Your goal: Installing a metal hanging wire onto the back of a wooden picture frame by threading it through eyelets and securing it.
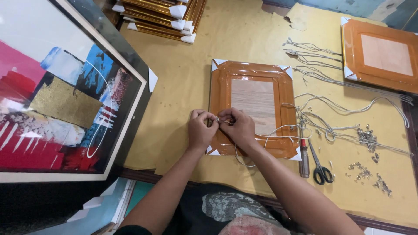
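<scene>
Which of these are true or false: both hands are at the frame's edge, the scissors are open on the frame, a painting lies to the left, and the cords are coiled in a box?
1. Both hands, left hand and right hand, meet at the frame edge. True.
2. The scissors lie on the frame. False: they lie on the table, beside it.
3. A painting lies left. True.
4. The cords sit in a box. False: they lie loose on the table.

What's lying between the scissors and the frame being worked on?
In the head view, a red-handled screwdriver lies between the scissors and the face-down orange-taped frame, alongside the frame's right edge near its lower right corner. A loop of white cord also crosses there.
</scene>
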